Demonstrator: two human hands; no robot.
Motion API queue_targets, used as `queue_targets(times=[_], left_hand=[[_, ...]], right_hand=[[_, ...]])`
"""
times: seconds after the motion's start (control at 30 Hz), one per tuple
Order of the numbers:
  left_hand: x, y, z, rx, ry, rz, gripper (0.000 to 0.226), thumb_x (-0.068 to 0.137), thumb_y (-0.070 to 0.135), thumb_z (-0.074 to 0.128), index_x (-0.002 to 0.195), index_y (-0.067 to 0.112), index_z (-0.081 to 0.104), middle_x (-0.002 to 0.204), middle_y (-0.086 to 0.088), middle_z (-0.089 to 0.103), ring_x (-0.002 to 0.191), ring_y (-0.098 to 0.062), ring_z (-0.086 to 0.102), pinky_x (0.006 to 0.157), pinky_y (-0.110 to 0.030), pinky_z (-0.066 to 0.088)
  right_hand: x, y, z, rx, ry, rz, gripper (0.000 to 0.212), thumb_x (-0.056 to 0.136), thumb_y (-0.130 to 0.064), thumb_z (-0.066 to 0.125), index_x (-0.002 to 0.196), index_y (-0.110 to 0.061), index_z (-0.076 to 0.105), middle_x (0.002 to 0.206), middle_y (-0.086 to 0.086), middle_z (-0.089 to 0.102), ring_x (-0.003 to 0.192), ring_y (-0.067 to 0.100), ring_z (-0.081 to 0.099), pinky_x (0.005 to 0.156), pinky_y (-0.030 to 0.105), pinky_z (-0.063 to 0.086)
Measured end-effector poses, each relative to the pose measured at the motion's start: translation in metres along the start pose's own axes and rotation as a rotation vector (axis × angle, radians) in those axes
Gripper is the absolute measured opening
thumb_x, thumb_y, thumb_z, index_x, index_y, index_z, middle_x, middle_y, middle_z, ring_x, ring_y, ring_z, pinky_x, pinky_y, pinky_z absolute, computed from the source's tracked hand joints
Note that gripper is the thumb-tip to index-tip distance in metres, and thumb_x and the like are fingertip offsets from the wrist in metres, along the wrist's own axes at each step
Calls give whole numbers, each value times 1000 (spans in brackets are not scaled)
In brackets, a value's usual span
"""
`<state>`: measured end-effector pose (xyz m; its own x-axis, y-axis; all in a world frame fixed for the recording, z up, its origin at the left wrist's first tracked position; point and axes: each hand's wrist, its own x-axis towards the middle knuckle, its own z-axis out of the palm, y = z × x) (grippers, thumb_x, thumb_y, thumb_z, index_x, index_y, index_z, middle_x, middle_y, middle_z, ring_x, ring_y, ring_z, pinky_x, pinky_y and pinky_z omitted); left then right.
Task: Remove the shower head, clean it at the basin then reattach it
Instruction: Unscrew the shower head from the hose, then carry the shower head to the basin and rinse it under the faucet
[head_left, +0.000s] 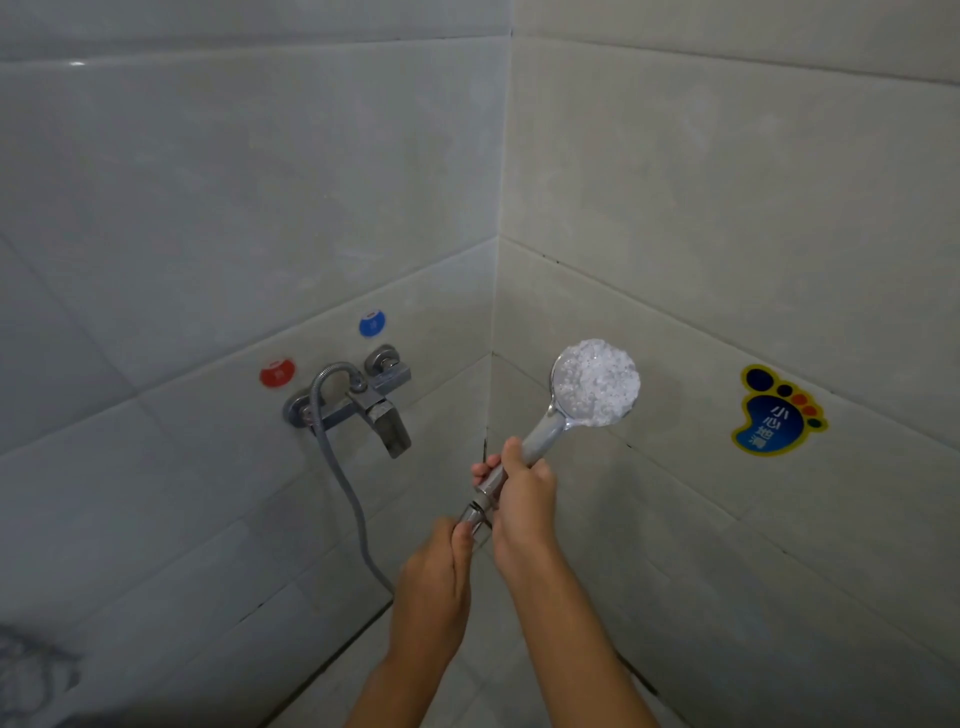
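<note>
Right hand (522, 493) fingers wrapped fully round the handle of the chrome hand shower head with the round white nozzle face (595, 384); closed, firm grip, head pointing up and away toward the tiled corner. Left hand (434, 577) pinched shut, thumb and fingertips on the shiny metal coupling nut (474, 515) at the handle's base, where the grey flexible hose (343, 488) joins. I read this as work on the threaded joint; whether loosening or tightening I cannot tell from here.

To do it well, I judge: keep the right hand still as the anchor, turn only the nut with the left, keep handle and hose end in line so the threads do not bind.

Hose loops back up to the chrome wall mixer tap (363, 400), red round hot marker (277, 372) and blue round cold marker (372, 323) above it. Blue-and-yellow foot-shaped sticker (774, 415) on the right wall.
</note>
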<state>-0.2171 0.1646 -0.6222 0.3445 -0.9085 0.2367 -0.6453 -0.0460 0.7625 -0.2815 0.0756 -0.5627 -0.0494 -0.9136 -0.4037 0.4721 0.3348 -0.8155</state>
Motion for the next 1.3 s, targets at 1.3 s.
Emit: queue_targets(times=[1.3], left_hand=[[-122,-212,158,-236,-378,-770,13,89,49,51,84,38,53,74,11,69,76,-15,68,79,-41,54]], right_hand=[[29,159,-191,-382,28,393,19,100,-19,51,85,-7,51,65,5,56,57,18,58,64,35,47]])
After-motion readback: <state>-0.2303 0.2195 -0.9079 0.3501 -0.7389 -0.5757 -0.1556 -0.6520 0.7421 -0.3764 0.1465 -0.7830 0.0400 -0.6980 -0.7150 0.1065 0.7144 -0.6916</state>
